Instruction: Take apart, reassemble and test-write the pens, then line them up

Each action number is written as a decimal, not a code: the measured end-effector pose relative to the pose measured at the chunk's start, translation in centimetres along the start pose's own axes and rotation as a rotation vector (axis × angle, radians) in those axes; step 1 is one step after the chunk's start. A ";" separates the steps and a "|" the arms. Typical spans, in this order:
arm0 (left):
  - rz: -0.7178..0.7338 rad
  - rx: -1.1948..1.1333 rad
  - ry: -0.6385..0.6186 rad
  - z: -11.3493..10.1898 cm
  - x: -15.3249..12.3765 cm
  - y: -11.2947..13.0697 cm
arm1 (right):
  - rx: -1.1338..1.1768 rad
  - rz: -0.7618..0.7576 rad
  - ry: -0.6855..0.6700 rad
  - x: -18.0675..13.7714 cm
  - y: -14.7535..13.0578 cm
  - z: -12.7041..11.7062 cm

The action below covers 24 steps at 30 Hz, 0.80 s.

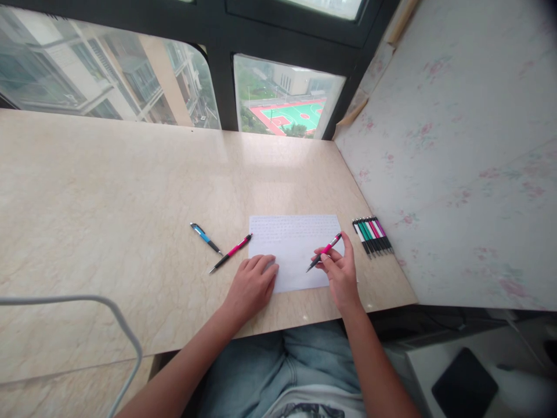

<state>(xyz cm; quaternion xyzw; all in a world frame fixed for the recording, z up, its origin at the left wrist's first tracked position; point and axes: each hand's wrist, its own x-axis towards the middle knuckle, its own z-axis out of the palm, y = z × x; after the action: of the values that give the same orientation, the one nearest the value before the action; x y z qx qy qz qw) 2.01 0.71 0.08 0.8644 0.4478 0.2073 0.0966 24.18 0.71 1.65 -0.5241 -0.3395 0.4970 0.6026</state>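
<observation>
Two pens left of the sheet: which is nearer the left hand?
The pink pen lying just left of the sheet; the blue pen lies farther from the left hand.

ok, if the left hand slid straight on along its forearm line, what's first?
Way looks free for the left hand over the paper and counter; probably the floral wall first, though depth is unclear.

One wide view from my head, facing forward and down: my lap (278,360) nearest at the bottom, my left hand (255,281) and right hand (342,277) just beyond, a window (224,75) farther off at top.
</observation>
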 end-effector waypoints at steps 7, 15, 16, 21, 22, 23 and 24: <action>-0.010 0.002 -0.010 -0.2 0.1 0.0 | 0.037 0.015 -0.030 -0.3 -0.3 0.5; -0.029 -0.005 -0.010 -0.1 -0.1 0.2 | 0.053 0.019 -0.042 -0.3 0.3 0.5; -0.032 -0.007 -0.013 0.0 -0.1 0.2 | 0.057 0.023 -0.044 -0.3 0.4 0.4; -0.042 -0.029 0.001 0.0 -0.1 0.2 | 0.064 0.024 -0.055 -0.4 0.3 0.5; -0.041 -0.033 0.007 -0.1 -0.1 0.2 | 0.062 0.023 -0.053 -0.5 0.3 0.6; -0.041 -0.034 0.009 -0.1 -0.1 0.2 | 0.059 0.023 -0.048 -0.5 0.3 0.6; -0.042 -0.034 0.010 -0.1 -0.1 0.2 | 0.056 0.024 -0.044 -0.5 0.3 0.5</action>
<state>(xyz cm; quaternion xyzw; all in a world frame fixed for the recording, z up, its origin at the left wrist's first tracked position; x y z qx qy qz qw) 2.05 0.50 0.18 0.8520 0.4628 0.2170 0.1133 23.47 0.42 1.53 -0.5001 -0.3324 0.5248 0.6033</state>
